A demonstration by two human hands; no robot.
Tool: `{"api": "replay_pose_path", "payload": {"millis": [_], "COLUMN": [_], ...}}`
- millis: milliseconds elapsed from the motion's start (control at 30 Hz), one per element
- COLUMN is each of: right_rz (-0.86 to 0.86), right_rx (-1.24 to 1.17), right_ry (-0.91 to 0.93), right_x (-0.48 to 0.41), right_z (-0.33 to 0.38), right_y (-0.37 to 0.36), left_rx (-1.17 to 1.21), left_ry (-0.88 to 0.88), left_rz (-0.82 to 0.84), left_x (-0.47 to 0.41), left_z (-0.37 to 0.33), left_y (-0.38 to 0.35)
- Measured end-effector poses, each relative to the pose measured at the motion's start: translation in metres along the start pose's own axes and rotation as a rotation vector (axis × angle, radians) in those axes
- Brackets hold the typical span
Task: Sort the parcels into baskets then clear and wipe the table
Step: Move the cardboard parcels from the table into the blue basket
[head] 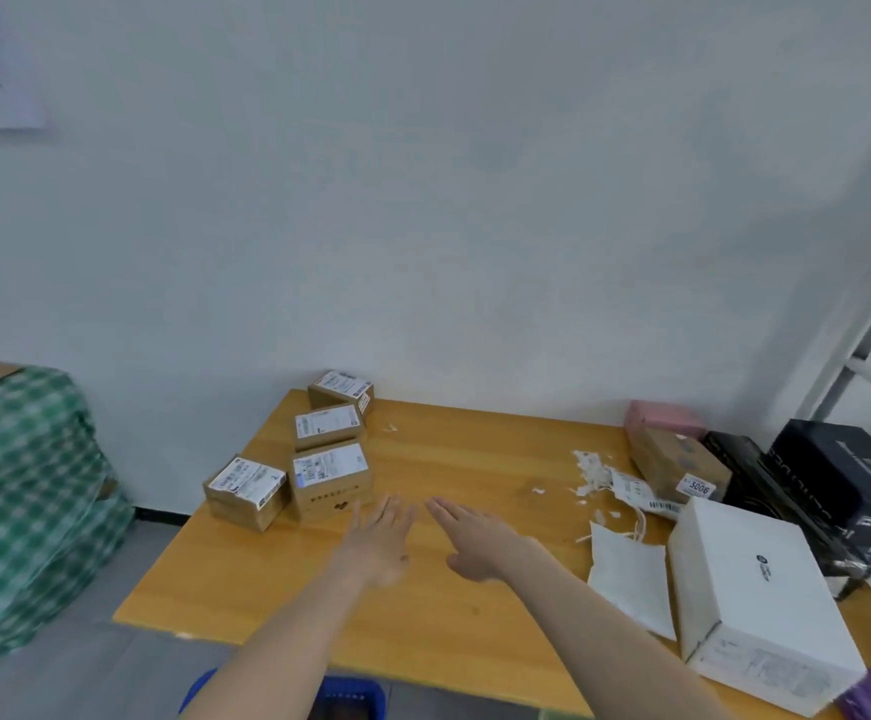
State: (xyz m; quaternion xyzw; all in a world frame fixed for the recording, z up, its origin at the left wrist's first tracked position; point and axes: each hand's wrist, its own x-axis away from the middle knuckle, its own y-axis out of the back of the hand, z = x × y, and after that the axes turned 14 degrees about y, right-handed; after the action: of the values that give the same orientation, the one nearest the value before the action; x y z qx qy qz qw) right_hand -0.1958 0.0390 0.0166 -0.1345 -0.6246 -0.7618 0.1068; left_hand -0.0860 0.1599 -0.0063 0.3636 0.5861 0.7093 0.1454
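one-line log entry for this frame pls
phase: reaching | left hand: open, empty | right hand: open, empty | nearest: brown parcel | table: parcels unsorted, paper scraps present

Soft, even indoor light filled the scene, with no harsh glare. A broad faint shadow fell across the wall (734, 210) at upper right. The whole picture was slightly soft. Both hands, the left hand (377, 537) and right hand (477, 537), were smeared by motion blur. The checked cloth (28, 491) at the left edge was blurred and stretched. The table (438, 459) edges bowed from wide-angle distortion.
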Motion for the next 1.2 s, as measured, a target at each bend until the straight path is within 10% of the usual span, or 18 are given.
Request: {"api": "replay_pose_path", "payload": {"millis": [1200], "right_rz": [0.264], "right_rx": [0.198], "right_ry": [0.284], "right_x": [-0.347], "right_z": [-0.067], "right_y": [0.021], "left_rx": [0.024], "left_ry": [0.396], "left_rz": [0.224], "left_x": [-0.240], "left_z": [0.155], "left_y": [-0.011]}}
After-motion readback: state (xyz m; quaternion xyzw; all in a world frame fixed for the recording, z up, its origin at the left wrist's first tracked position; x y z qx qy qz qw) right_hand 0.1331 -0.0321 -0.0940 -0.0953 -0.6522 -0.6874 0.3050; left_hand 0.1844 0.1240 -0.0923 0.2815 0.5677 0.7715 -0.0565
